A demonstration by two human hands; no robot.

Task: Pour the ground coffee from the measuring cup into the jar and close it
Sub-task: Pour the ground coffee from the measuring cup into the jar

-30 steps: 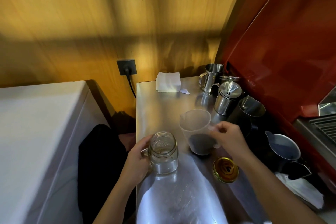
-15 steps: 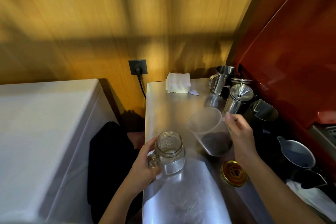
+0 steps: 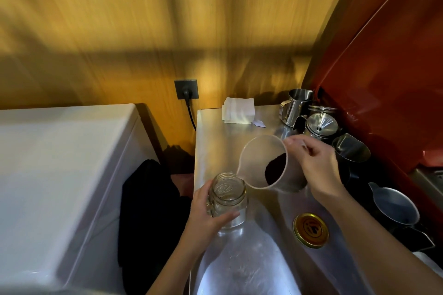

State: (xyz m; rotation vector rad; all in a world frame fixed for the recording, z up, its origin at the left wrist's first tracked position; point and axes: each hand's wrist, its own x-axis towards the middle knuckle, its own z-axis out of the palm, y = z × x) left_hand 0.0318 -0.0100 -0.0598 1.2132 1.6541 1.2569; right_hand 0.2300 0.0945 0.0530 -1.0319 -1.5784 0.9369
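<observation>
A clear glass jar [image 3: 229,199] with a handle stands open on the steel counter [image 3: 242,266]; my left hand [image 3: 207,217] is wrapped around its side and handle. My right hand [image 3: 316,167] holds a translucent measuring cup [image 3: 257,163] by its handle, tipped steeply to the left. The cup's spout sits just above the jar's rim. Dark ground coffee [image 3: 275,170] lies in the cup's lower part. The gold jar lid [image 3: 311,230] lies flat on the counter, to the right of the jar.
Several steel pitchers [image 3: 297,106] and a funnel-topped can [image 3: 321,126] crowd the back right beside a red machine [image 3: 388,93]. A grey jug [image 3: 395,206] stands near my right forearm. White napkins [image 3: 238,110] lie at the back. A white appliance [image 3: 60,175] flanks the counter's left.
My right hand has lifted the measuring cup off the counter and tipped it left toward the jar. The coffee has slid toward the cup's mouth. My left hand still holds the jar.
</observation>
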